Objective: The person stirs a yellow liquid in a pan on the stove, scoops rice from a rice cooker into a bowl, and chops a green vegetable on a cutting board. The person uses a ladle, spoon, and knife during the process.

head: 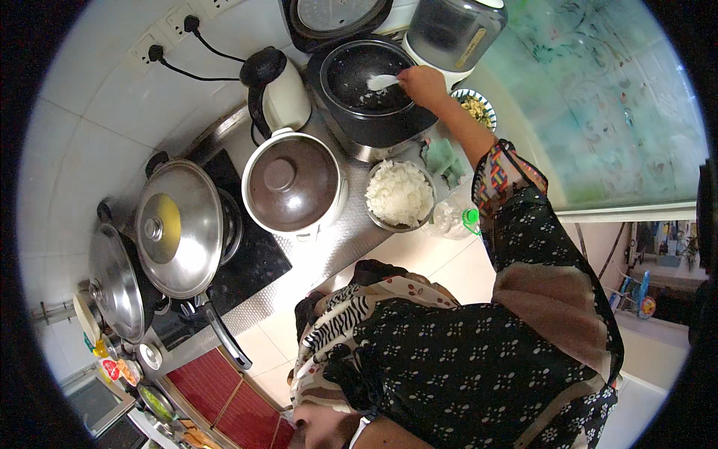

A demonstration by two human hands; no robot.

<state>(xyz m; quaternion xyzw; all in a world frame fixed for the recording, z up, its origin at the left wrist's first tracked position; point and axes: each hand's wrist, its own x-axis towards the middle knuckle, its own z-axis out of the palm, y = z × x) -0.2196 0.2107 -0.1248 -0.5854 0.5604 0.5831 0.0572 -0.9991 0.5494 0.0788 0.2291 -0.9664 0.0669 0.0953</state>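
My right hand [422, 85] grips a white rice paddle [383, 82] by its handle, with the blade low inside the dark inner pot [349, 56] of a rice cooker [367, 132]. Grains of cooked rice cling to the pot's wall and bottom near the blade. The cooker's lid [336, 17] stands raised behind it. In front of the cooker, a metal bowl [387, 225] holds a heaped mound of white rice [399, 192]. My left hand is out of view.
A lidded white pot [291, 185] and electric kettle [283, 101] stand left of the cooker. Two lidded pans [190, 224] [118, 286] occupy the stove side; one handle juts past the counter edge. A plate of food [477, 109], green cloth [443, 157] and plastic bottle [451, 216] lie right.
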